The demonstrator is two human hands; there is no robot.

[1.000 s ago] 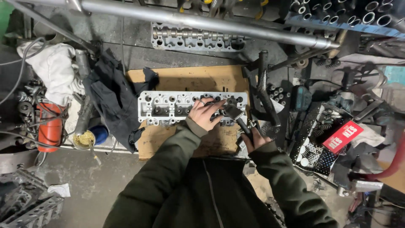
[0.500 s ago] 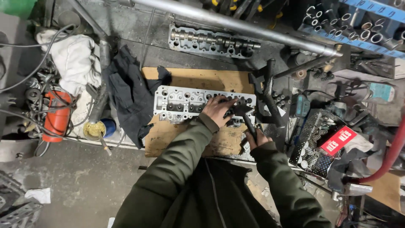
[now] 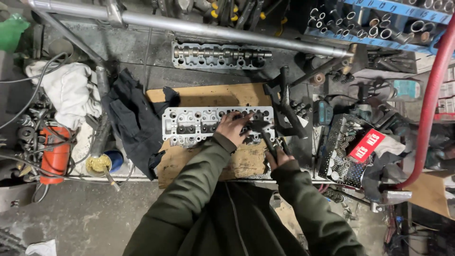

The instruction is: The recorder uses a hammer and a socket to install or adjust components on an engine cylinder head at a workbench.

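Note:
A grey metal cylinder head (image 3: 196, 124) lies on a wooden board (image 3: 208, 97) on the workbench. My left hand (image 3: 233, 128) rests on its right part, fingers spread over the valve area. My right hand (image 3: 276, 156) is closed around the handle of a dark lever tool (image 3: 263, 131) whose head sits on the cylinder head beside my left fingers. Both arms wear dark green sleeves.
A second cylinder head with a camshaft (image 3: 220, 55) lies at the back. A black cloth (image 3: 135, 123) and white rag (image 3: 66, 92) lie left, an orange power tool (image 3: 56, 154) farther left. A perforated tray of springs (image 3: 341, 151) stands right. A steel pipe (image 3: 189, 26) crosses above.
The view has shifted so the bench sits lower and more to the right in the picture. My hands stay on the cylinder head and the tool in much the same grip.

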